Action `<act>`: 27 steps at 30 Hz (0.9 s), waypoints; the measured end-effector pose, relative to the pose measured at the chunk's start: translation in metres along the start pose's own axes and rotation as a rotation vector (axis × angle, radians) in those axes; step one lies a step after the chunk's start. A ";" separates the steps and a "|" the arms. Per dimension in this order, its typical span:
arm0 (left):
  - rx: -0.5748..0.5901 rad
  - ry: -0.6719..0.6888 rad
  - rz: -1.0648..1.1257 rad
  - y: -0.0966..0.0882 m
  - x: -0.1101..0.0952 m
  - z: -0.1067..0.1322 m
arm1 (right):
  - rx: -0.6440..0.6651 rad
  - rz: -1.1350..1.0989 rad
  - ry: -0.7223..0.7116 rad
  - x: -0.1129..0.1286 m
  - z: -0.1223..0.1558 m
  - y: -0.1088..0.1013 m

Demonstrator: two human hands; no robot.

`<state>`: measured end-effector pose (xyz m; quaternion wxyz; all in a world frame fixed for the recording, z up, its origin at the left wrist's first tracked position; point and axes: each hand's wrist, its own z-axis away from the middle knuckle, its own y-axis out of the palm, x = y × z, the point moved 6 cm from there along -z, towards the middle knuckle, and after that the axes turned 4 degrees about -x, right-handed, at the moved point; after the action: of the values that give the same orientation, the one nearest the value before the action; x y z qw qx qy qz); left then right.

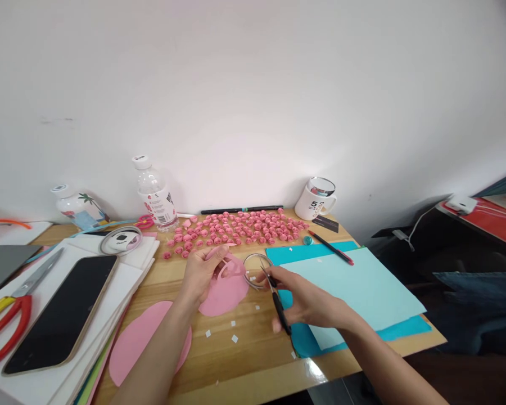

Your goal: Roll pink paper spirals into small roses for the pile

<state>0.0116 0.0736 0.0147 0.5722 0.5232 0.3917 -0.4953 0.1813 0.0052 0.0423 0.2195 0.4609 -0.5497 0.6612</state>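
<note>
My left hand is closed on a curling pink paper strip, pinched between thumb and fingers. Below it a pink paper disc lies on the table; I cannot tell whether the strip is joined to it. In my right hand is a pair of small black-handled scissors, its blades pointing up and left, apart from the strip. A ring of wire lies between the hands. Partly under my left forearm rests another pink paper disc. Many rolled pink paper roses cover the table behind.
On the left, a phone and red-and-yellow scissors lie on stacked paper. A bottle and a mug stand by the wall. Blue sheets with a pen are at right. Small white paper squares dot the table.
</note>
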 end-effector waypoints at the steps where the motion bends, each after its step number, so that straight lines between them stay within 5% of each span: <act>1: 0.002 0.003 -0.001 0.000 -0.001 0.000 | 0.005 0.009 -0.008 0.002 -0.005 0.004; 13: 0.024 -0.037 0.012 0.001 -0.003 0.002 | -0.123 0.336 0.096 0.008 -0.025 0.013; 27: 0.049 -0.035 0.056 0.004 -0.003 0.003 | -0.151 0.391 0.103 0.007 -0.026 0.012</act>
<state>0.0142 0.0707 0.0192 0.5797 0.5389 0.3549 -0.4976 0.1589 0.0240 0.0432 0.1486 0.2932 -0.6645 0.6711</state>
